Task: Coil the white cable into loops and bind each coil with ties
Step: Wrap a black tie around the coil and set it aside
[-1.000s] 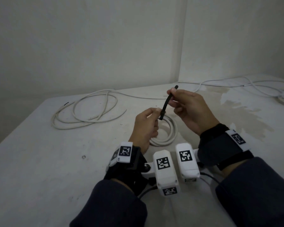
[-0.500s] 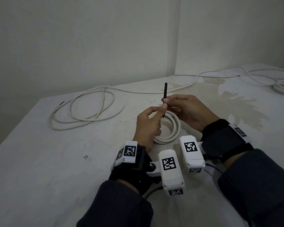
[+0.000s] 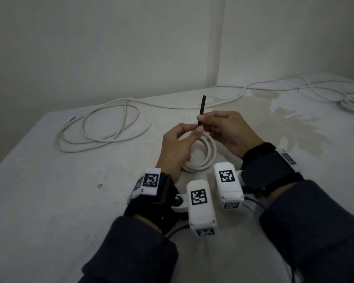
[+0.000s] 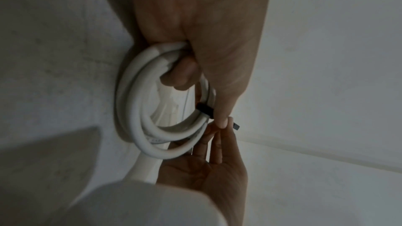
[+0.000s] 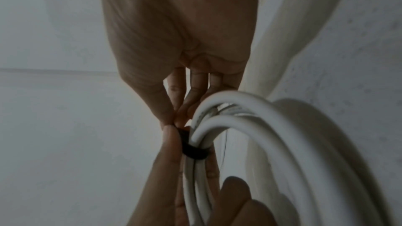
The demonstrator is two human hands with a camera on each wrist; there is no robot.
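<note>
While gripping a small coil of white cable point(image 3: 204, 158) in curled fingers just above the white table point(image 3: 70, 201), left hand point(image 3: 177, 148) thumb pressed against a black tie point(image 3: 201, 111) looped round the bundle, free end standing upright. Right hand point(image 3: 227, 131) directly opposite, fingertips pinching the same tie where the two thumbs meet. Off to the far left, a looser length of white cable point(image 3: 98, 129) sprawled in wide loops near the table's back edge, more cable point(image 3: 315, 88) trailing along the far right; bare tabletop left of the wrists, toward the left edge.
</note>
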